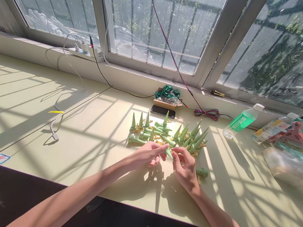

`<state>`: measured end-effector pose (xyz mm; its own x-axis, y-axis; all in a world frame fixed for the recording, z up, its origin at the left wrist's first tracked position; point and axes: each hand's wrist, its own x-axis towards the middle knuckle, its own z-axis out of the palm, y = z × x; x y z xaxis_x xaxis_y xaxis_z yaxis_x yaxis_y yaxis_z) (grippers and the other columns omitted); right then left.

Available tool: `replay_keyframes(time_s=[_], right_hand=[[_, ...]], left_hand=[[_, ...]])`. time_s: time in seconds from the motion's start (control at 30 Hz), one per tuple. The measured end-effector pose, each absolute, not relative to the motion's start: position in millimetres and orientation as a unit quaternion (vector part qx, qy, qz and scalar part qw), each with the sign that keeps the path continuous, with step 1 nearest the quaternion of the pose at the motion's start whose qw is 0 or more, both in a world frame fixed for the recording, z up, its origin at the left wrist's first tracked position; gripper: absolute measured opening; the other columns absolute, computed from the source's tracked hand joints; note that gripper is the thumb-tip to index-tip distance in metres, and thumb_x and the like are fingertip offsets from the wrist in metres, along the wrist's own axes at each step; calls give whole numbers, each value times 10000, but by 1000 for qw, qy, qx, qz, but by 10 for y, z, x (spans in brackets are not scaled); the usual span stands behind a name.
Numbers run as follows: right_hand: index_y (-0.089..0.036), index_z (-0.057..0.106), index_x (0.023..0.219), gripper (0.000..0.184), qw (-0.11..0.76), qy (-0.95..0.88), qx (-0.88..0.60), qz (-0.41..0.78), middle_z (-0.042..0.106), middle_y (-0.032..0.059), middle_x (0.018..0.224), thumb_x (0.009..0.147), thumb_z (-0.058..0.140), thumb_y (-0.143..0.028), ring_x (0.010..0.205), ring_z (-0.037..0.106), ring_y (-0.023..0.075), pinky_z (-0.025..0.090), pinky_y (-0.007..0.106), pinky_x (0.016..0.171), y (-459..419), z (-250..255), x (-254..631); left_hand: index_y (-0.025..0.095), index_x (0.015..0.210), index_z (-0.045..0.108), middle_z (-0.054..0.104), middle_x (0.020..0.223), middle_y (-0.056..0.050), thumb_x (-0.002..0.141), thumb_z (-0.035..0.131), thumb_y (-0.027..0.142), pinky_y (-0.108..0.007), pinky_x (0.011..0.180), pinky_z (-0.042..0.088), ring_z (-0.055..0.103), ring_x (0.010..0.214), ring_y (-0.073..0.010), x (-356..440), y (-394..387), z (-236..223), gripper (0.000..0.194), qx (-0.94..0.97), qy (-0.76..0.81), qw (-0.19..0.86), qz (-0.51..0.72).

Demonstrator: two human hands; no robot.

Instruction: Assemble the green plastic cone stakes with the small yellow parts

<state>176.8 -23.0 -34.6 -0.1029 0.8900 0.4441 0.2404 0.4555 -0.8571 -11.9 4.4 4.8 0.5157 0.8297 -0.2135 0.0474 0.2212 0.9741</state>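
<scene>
Between my hands is a small green plastic cone (168, 153), its tip pointing down to the right. My left hand (153, 153) grips it between thumb and fingers. Close to the tip, the thumb and fingertips of my right hand (186, 165) are pinched together; whatever they hold is too small to make out. Just beyond my hands, several more green cones (196, 130) stand or lie in a cluster, with small yellow pieces (161, 142) scattered among them. A green cylindrical part (202, 171) lies beside my right hand, partly hidden by it.
Behind the cones lie a black phone (163, 111) and a small box with green material (167, 93). On the right stand a green-labelled bottle (242, 121) and plastic bags (289, 166). A coiled cable (207, 113) lies by the sill; a white cable (54, 132) lies left.
</scene>
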Motion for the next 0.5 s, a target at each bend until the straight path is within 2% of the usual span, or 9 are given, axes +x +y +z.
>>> replay_keyframes(time_s=[0.13, 0.27, 0.37, 0.5], right_hand=[[-186, 627, 939, 217, 522, -672, -428, 305, 573, -9, 661, 981, 555, -386, 511, 505, 116, 401, 241, 469, -222, -359, 1772], [-192, 591, 814, 302, 524, -664, -437, 306, 473, -39, 552, 994, 520, -425, 465, 430, 110, 360, 244, 444, -203, -399, 1772], [-201, 567, 787, 332, 528, -654, -442, 312, 415, -54, 519, 995, 509, -454, 444, 397, 109, 347, 246, 431, -191, -426, 1774], [-209, 545, 769, 346, 530, -655, -440, 311, 401, -55, 515, 1000, 496, -462, 437, 387, 108, 331, 247, 423, -186, -437, 1778]], left_hand=[[128, 840, 650, 523, 515, 40, 803, 683, 649, -198, 415, 304, 426, 390, -65, -117, 41, 12, 522, 586, 391, 641, 304], [155, 1014, 642, 640, 850, -29, 785, 767, 509, -207, 472, 427, 545, 561, -92, -78, 6, -27, 440, 678, 381, 499, 382], [168, 1039, 630, 626, 980, -55, 864, 703, 390, -205, 518, 466, 584, 666, -107, -61, -32, -37, 292, 749, 350, 392, 404], [161, 1102, 609, 604, 1085, -87, 918, 639, 311, -200, 522, 471, 595, 680, -95, -71, -53, -53, 239, 785, 301, 347, 415]])
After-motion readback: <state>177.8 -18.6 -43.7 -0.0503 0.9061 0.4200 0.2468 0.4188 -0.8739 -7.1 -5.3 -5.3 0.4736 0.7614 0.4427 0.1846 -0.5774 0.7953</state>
